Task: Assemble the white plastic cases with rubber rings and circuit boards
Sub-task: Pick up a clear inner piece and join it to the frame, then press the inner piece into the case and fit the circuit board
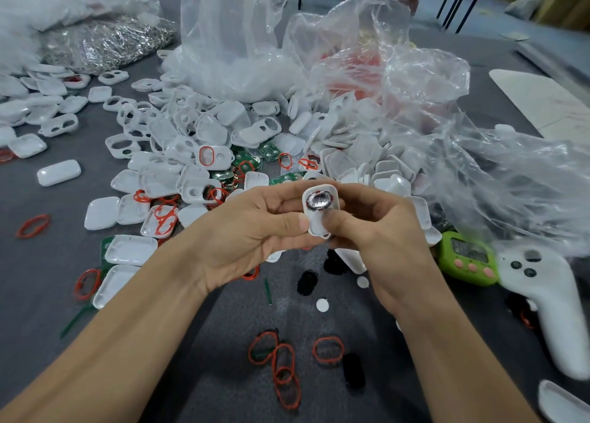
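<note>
Fingers (281,223) of the left hand (252,234) and right hand (380,244) pinch one white case (319,212) above the grey table (48,263). Loose cases (198,141), red rubber rings (284,365) and green circuit boards (245,162) lie there before crumpled clear bags (230,39).

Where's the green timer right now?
Head view, right side: the green timer lies just right of the right hand, beside the white controller.
</note>
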### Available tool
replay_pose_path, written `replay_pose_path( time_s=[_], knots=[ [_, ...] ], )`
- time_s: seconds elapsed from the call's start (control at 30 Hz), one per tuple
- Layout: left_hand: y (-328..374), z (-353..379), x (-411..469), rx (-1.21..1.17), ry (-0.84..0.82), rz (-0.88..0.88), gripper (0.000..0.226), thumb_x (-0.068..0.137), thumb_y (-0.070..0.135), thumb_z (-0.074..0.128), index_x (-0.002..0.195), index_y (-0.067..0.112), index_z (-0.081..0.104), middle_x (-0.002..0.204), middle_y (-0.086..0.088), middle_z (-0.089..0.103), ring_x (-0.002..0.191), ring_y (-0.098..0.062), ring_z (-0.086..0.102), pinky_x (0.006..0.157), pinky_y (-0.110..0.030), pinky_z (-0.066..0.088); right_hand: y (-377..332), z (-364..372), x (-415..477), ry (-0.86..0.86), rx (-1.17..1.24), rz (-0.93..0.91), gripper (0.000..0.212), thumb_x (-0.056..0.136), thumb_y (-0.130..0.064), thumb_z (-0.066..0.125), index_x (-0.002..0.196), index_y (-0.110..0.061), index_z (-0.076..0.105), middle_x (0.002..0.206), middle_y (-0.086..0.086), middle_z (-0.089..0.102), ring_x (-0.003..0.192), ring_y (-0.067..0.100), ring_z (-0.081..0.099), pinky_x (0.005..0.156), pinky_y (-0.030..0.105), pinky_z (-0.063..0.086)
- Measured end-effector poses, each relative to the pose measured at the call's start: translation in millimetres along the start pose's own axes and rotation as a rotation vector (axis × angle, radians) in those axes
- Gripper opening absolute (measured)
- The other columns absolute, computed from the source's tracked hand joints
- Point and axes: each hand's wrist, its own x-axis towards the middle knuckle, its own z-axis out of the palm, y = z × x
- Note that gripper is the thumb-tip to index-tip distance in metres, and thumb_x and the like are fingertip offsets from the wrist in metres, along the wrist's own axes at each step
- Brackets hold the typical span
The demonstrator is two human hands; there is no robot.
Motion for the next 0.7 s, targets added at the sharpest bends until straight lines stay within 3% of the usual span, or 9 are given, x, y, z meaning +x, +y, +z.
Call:
replay_pose_path(
  time_s=[0.17,0.33,0.43,0.7],
  knots=[
    [-1.1,2.8,0.9,-0.005,0.046,0.009,0.052,0.086,-0.003,0.064,0.138,0.003,0.06,0.123,-0.014,0.072,0.11,-0.024,0.071,0.099,-0.042,0.057,1.4,4.2,0.8,0.043,0.018,0.03,0.037,0.088,0.006,0.07,0.084,-0.029,0.082,0.08,0.0,0.078,0.065,0.009,0.07,0.054,0.019,0.053],
    [-1.4,2.6,1.9,-0.002,0.062,0.006,0.053,0.086,-0.003,0.066,0.138,0.002,0.06,0.126,-0.017,0.07,0.111,-0.027,0.07,0.102,-0.046,0.055,2.0,3.0,0.4,0.033,0.044,0.027,0.031,0.09,0.005,0.068,0.095,-0.023,0.079,0.083,0.002,0.079,0.068,0.012,0.073,0.056,0.019,0.055],
    [-1.9,2.1,2.0,0.011,0.07,0.014,0.05,0.087,-0.004,0.064,0.136,0.002,0.06,0.126,-0.016,0.07,0.113,-0.029,0.068,0.101,-0.047,0.055,1.8,2.6,0.1,0.029,0.046,0.001,0.024,0.086,-0.003,0.075,0.092,-0.026,0.08,0.083,0.004,0.079,0.07,0.014,0.074,0.057,0.019,0.056],
    [-1.8,2.4,0.8,0.031,0.083,0.004,0.051,0.087,-0.007,0.061,0.137,0.001,0.06,0.126,-0.017,0.069,0.115,-0.031,0.067,0.104,-0.051,0.053,6.9,3.8,2.8,0.072,0.048,0.026,0.027,0.088,0.003,0.073,0.094,-0.022,0.08,0.08,0.001,0.078,0.069,0.012,0.074,0.056,0.02,0.056]
  ],
)
